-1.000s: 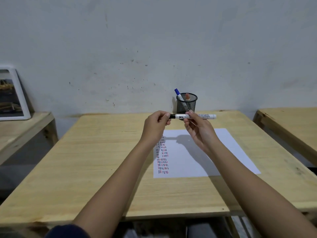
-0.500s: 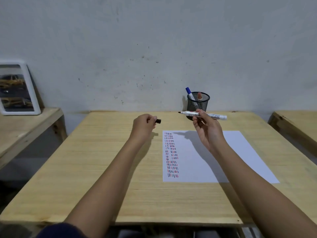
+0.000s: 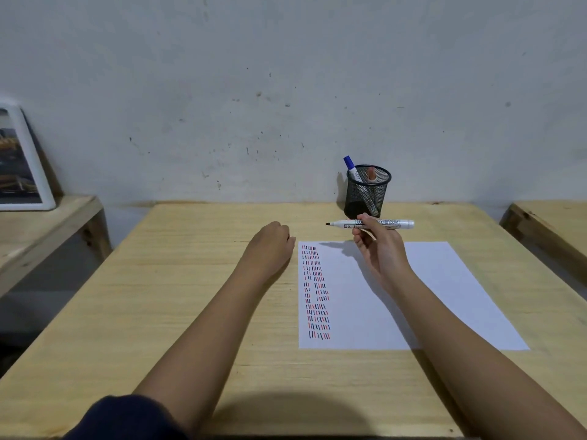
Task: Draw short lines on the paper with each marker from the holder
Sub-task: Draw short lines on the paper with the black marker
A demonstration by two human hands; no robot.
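Note:
A white sheet of paper lies on the wooden table, with columns of short black, red and blue lines along its left side. My right hand holds a white marker level above the paper's far edge, its bare black tip pointing left. My left hand rests as a closed fist on the table by the paper's far left corner; the black cap it took is hidden inside. Behind stands the black mesh holder with a blue-capped marker and a red-capped marker.
The holder stands at the table's far edge against the grey wall. A lower wooden bench on the left carries a white-framed picture. Another wooden table is at the right.
My left hand pulled the black cap off the marker, moved left and down, and now rests on the table. My right hand kept the marker nearly in place.

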